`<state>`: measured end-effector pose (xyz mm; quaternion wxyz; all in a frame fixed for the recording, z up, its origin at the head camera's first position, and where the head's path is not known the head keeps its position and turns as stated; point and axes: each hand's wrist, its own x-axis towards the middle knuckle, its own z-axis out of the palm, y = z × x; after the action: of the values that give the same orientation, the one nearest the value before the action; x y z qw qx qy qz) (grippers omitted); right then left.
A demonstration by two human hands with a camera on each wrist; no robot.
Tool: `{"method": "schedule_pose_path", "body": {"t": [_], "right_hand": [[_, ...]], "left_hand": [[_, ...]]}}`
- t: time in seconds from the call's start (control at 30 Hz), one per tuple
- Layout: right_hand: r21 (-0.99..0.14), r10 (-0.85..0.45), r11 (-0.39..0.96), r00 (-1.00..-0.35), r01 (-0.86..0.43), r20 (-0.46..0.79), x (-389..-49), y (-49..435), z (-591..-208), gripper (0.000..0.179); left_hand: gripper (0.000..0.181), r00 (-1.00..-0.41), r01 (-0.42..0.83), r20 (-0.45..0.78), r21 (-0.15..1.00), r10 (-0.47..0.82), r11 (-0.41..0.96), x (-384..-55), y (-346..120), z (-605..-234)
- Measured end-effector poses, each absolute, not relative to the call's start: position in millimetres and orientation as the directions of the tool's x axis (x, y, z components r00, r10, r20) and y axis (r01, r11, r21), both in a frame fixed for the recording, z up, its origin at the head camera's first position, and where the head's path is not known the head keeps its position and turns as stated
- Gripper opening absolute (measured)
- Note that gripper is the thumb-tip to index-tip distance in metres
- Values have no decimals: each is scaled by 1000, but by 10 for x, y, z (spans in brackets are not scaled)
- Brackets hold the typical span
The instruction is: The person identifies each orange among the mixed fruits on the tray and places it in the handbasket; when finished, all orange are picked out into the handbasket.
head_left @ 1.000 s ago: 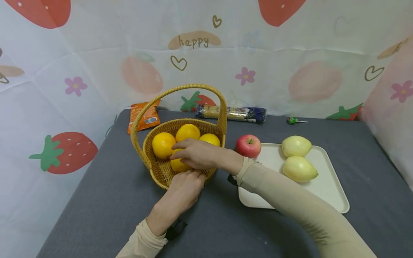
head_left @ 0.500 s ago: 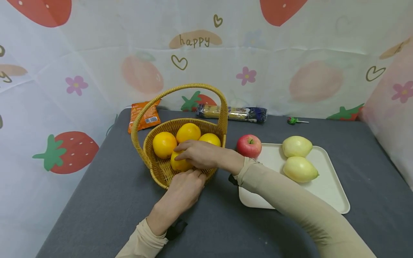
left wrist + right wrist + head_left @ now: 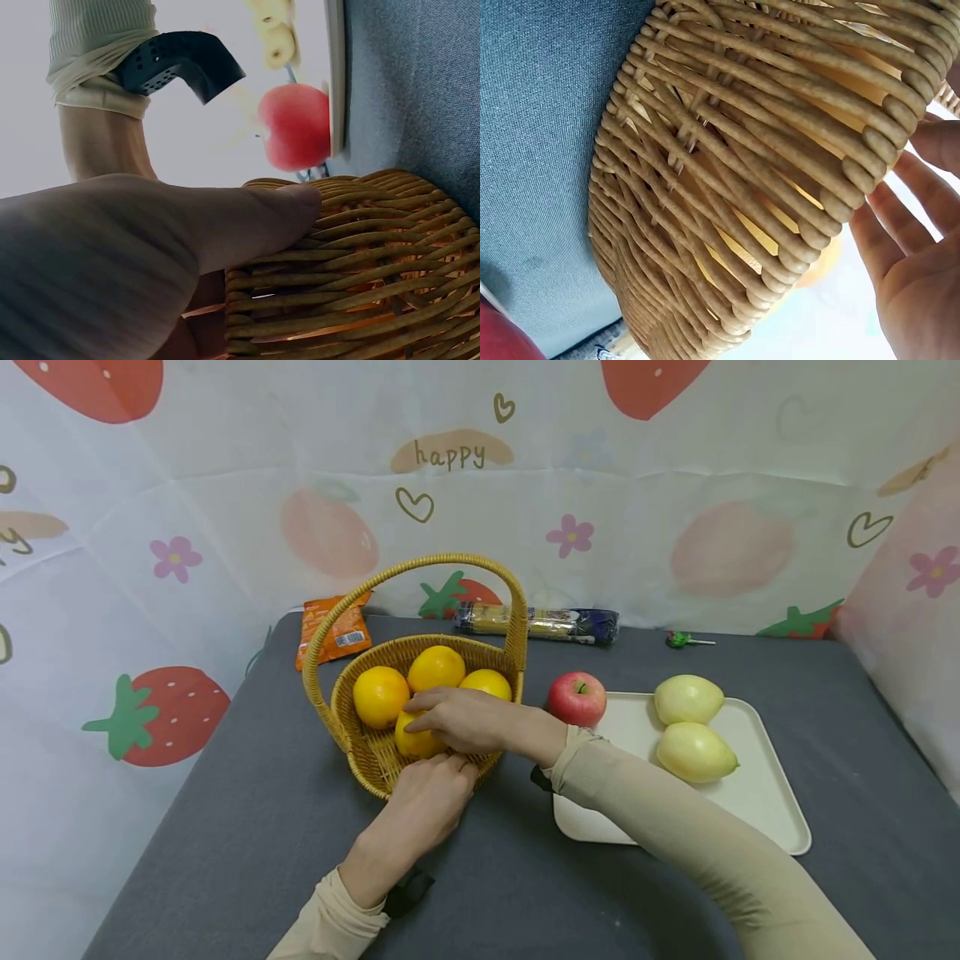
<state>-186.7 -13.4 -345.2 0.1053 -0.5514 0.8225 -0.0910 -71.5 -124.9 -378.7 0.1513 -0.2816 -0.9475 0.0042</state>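
Note:
In the head view a yellow wicker basket (image 3: 386, 656) with a tall arched handle holds several oranges (image 3: 380, 697). My left hand (image 3: 431, 802) grips the basket's front rim. In the left wrist view its thumb lies along the outside of the weave, with the other fingers behind the rim. My right hand (image 3: 468, 718) reaches over the rim from the right, its fingers bent over the front orange (image 3: 414, 739). The hand hides part of that orange. In the right wrist view the woven side (image 3: 727, 172) fills the middle, and the fingers (image 3: 911, 206) pass over its edge.
A red apple (image 3: 577, 699) touches the cream tray (image 3: 750, 835), which bears two pale yellow-green fruits (image 3: 696, 752). Behind the basket lie an orange packet (image 3: 345, 631), a long wrapped pack (image 3: 555, 623) and a green-headed lollipop (image 3: 678, 639). A printed curtain (image 3: 600, 552) backs the table.
The fingers of my right hand have drawn in slightly over the front orange. My left hand and the basket stay in place.

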Motion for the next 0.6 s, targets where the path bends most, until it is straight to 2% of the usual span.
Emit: {"method": "schedule_pose_path", "body": {"t": [0.6], "right_hand": [[-276, -917, 398, -390, -875, -88, -1851, -128, -3450, 40]], "left_hand": [[21, -797, 533, 277, -92, 536, 841, -718, -1248, -3788]]}}
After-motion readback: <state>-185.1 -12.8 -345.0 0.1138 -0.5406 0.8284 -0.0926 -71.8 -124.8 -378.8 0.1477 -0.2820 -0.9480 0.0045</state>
